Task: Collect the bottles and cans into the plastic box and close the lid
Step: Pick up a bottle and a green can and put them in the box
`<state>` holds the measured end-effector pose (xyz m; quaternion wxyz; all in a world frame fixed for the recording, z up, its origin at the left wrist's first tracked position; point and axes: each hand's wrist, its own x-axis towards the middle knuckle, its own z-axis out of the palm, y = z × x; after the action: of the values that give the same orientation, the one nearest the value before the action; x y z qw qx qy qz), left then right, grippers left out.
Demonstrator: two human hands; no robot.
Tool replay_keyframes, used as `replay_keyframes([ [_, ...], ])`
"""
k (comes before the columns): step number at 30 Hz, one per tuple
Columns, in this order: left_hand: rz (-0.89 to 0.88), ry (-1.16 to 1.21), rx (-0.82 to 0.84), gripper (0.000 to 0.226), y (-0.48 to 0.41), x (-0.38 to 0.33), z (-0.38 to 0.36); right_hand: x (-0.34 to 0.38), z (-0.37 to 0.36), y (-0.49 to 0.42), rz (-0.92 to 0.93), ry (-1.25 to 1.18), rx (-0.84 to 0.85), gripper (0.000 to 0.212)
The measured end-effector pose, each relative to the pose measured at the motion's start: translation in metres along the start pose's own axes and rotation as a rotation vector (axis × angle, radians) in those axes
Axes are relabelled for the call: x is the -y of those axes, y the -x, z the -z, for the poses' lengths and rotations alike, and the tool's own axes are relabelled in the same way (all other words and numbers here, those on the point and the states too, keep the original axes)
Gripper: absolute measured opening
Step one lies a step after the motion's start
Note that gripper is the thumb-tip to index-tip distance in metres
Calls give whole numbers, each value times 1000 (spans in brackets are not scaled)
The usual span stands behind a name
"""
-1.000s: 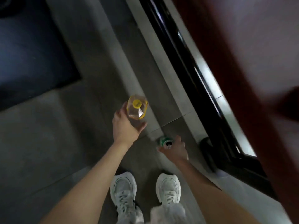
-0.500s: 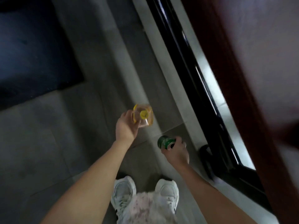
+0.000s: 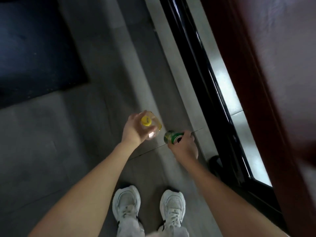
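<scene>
Above the grey floor (image 3: pixel 51 151), the left hand (image 3: pixel 135 132) is gripping a clear, yellow-capped bottle (image 3: pixel 150 125), fingers curled round its body. The right hand (image 3: pixel 185 146) is clamping a green can (image 3: pixel 171 136). Both want carrying upright and firmly. The bottle is looking empty; the can's contents cannot be told. No plastic box is showing.

Two white sneakers (image 3: pixel 172 208) stand on grey floor tiles (image 3: pixel 42 159), a dark mat (image 3: pixel 34 48) beyond, a black door track (image 3: pixel 201 79) alongside.
</scene>
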<state>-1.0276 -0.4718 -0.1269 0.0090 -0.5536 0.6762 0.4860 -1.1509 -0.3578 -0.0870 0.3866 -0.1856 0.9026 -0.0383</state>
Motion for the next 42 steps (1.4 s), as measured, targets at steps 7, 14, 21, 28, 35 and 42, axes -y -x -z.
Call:
replay_keyframes([
  [7,287,571,-323,61,120,-74,139,57,101,121,58,-219,-26,65],
  [14,302,738,-509,22,291,-185,335,161,227,303,440,-193,-17,63],
  [21,332,771,-824,34,517,-237,436,217,313,479,963,-54,72,63],
  [28,507,836,-1175,50,738,-218,431,214,285,642,1265,106,407,62],
  [35,718,992,-1495,77,920,-156,373,160,193,784,1365,227,733,48],
  [42,854,1172,-1754,63,1086,-67,305,76,75,918,1422,446,821,46],
])
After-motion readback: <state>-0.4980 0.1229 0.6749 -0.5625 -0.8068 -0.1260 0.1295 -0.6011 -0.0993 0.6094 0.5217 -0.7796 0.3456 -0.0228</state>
